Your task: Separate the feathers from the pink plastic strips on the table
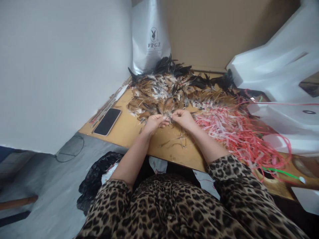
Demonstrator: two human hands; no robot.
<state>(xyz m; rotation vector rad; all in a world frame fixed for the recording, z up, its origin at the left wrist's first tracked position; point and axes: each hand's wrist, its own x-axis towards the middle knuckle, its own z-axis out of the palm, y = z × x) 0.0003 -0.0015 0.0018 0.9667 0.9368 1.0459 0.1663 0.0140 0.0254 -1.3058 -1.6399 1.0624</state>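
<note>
Feathers (169, 117) sit pinched between your left hand (154, 122) and right hand (183, 119), both grips closed on the small bunch, beside the pile (164, 91) on the table (129, 129). Sorting seems in hand; separating them calls for fine, light fingertips.

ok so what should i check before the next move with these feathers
1. Both hands on the feather bunch: ok, left hand and right hand pinch it from either side.
2. Quills lined up in the bunch: cannot tell, too small.
3. Feather pile within reach: ok, just beyond the hands.
4. Red strips kept apart from the feathers: not ok, they mix into the pile's right edge.
5. Phone away from the feathers: ok, it lies to the left on the table.
</note>
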